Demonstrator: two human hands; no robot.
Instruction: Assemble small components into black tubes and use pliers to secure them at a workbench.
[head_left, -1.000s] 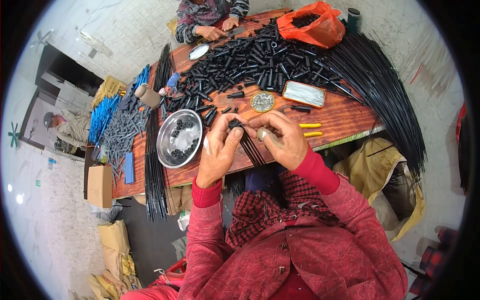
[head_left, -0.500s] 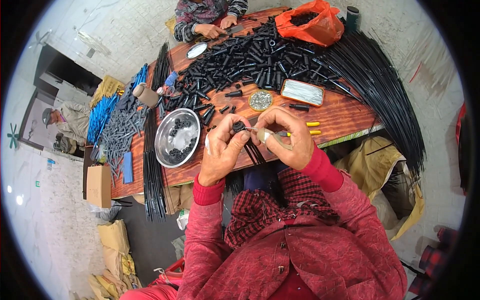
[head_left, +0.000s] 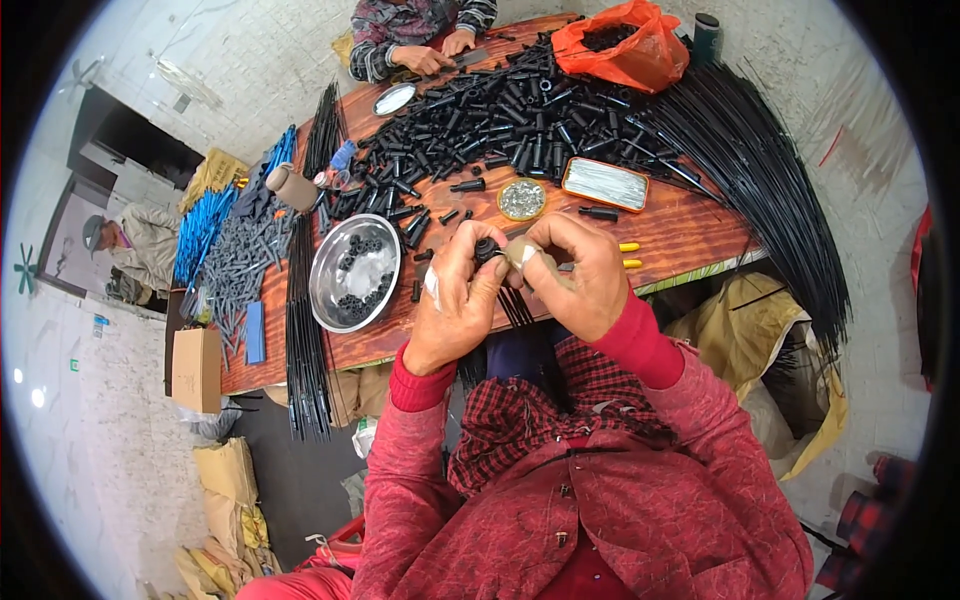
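Observation:
My left hand (head_left: 452, 305) is closed, its thumb and fingers gripping a small round black plastic part (head_left: 486, 250). My right hand (head_left: 585, 280) pinches close against that part. A thin metal pin showed in its fingertips a moment ago; now the fingers almost wholly cover it. Pale wrapping covers a right fingertip, and white tape is on the left hand. Below the hands, thin black rods (head_left: 516, 308) stick out over the table's near edge. Left of them stands a metal bowl (head_left: 317, 262) with small black round parts inside.
A round tin (head_left: 502, 212) of small metal bits and a rectangular tin (head_left: 646, 198) of silvery pins lie beyond my hands, with yellow-handled pliers (head_left: 630, 264) to the right. Black tubes (head_left: 500, 120) are heaped behind. Long black rods (head_left: 760, 170) overhang the right side. A co-worker's hands (head_left: 425, 58) are opposite.
My right fingertips have moved left, up against the black part, and the metal pin between the hands has gone from sight. The left hand has shifted slightly.

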